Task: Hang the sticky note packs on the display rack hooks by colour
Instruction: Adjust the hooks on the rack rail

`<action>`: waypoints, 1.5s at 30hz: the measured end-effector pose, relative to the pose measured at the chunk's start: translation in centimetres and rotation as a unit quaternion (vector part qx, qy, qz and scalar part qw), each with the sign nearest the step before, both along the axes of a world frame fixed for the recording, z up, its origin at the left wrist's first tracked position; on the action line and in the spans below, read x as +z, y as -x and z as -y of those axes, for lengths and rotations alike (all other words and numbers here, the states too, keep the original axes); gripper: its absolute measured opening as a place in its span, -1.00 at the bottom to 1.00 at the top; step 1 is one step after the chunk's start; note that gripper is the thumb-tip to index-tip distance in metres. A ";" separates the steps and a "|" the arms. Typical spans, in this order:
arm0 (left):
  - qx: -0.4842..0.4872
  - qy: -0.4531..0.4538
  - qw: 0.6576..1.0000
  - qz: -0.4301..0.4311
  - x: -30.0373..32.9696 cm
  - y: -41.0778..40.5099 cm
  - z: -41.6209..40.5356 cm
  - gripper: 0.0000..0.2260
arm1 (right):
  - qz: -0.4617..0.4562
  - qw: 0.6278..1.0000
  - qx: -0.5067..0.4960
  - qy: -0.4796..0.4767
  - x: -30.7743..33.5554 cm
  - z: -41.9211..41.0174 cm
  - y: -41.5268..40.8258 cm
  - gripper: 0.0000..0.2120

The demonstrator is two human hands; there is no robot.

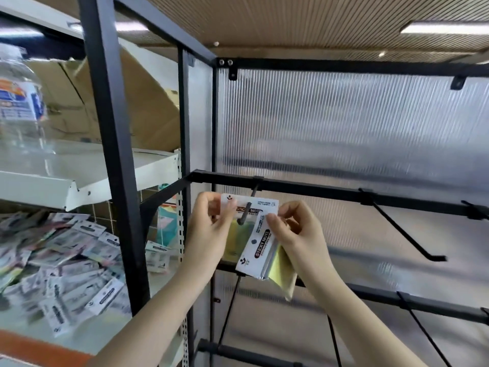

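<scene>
A yellow-green sticky note pack (239,235) hangs threaded on the leftmost hook (247,209) of the black display rack (304,186). My left hand (209,229) pinches that pack's white header card at its left edge. My right hand (293,229) holds a second yellow pack (267,256), tilted, just right of and in front of the hook's tip. An empty hook (407,234) juts out further right on the same bar.
A heap of several more sticky note packs (66,263) lies on the white shelf at the lower left. Above it sit a white shelf (79,178), a clear plastic bottle (21,102) and cardboard. A lower rack bar (397,298) carries more hooks.
</scene>
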State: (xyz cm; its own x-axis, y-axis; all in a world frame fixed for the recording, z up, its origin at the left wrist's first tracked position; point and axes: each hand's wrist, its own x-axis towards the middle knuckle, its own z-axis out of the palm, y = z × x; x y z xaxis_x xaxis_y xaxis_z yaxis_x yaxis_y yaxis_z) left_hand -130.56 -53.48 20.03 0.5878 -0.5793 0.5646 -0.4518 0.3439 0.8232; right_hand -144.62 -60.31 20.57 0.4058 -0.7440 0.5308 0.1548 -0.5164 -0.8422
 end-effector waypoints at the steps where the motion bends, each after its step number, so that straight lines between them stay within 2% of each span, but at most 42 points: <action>1: 0.021 0.001 1.000 0.004 0.1 0.1 0.6 -0.70 | -0.007 1.000 -0.006 0.003 -0.1 0.6 -0.2 -0.83; 7: 0.096 -0.027 0.995 0.024 0.1 -0.5 3.7 -0.76 | -0.057 0.998 -0.038 -0.001 -0.1 2.8 -1.4 -0.83; 13: 0.147 -0.075 0.986 0.017 -0.2 -0.9 5.2 -0.69 | -0.114 0.987 -0.099 -0.052 -0.2 4.4 -2.1 -0.76; 17: 0.176 -0.127 0.976 0.018 -0.6 -0.3 4.8 -0.81 | -0.111 0.984 -0.105 -0.092 -1.0 4.6 -1.0 -0.75; 19: 0.167 -0.172 0.971 0.022 -1.0 0.0 4.1 -0.86 | -0.100 0.985 -0.088 -0.110 -1.7 4.6 0.0 -0.78; 21: 0.144 -0.196 0.969 0.051 -1.8 0.8 3.1 -0.82 | -0.103 0.986 -0.072 -0.114 -2.5 4.5 1.3 -0.72; 24: 0.063 -0.211 0.972 0.084 -3.0 3.4 0.7 -0.75 | -0.096 0.986 -0.065 -0.120 -3.4 3.7 3.5 -0.67; 27: -0.037 -0.227 0.972 0.051 -3.6 7.0 -1.3 -0.69 | -0.070 0.987 -0.074 -0.124 -4.1 2.6 5.4 -0.70; 30: -0.101 -0.218 0.970 0.020 -3.7 10.2 -2.6 -0.48 | -0.042 0.988 -0.079 -0.128 -4.6 1.4 7.2 -0.69; 31: -0.113 -0.205 0.972 0.010 -3.7 11.1 -3.0 -0.52 | -0.033 0.988 -0.082 -0.127 -4.7 0.9 7.8 -0.68; 34: -0.121 -0.160 0.979 -0.027 -3.6 13.9 -3.7 -0.81 | -0.014 0.987 -0.086 -0.136 -5.0 -0.3 9.7 -0.68; 35: -0.114 -0.150 0.981 -0.038 -3.6 14.5 -3.8 -0.85 | -0.013 0.986 -0.084 -0.140 -5.1 -0.7 10.3 -0.68; 41: -0.087 -0.114 0.986 -0.087 -4.4 17.5 -4.5 -0.71 | -0.032 0.991 -0.082 -0.104 -5.5 -3.0 13.9 -0.62; 45: -0.074 -0.096 0.988 -0.094 -4.5 19.6 -5.5 -0.74 | -0.022 0.994 -0.043 -0.102 -5.4 -4.5 15.9 -0.54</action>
State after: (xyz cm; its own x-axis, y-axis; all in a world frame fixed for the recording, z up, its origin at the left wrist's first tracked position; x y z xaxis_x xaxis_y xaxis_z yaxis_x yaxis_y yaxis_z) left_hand -150.16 -48.00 15.51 0.5722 -0.7533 0.3243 -0.2404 0.2241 0.9445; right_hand -160.53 -55.79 15.17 0.3562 -0.8671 0.3482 0.0777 -0.3438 -0.9358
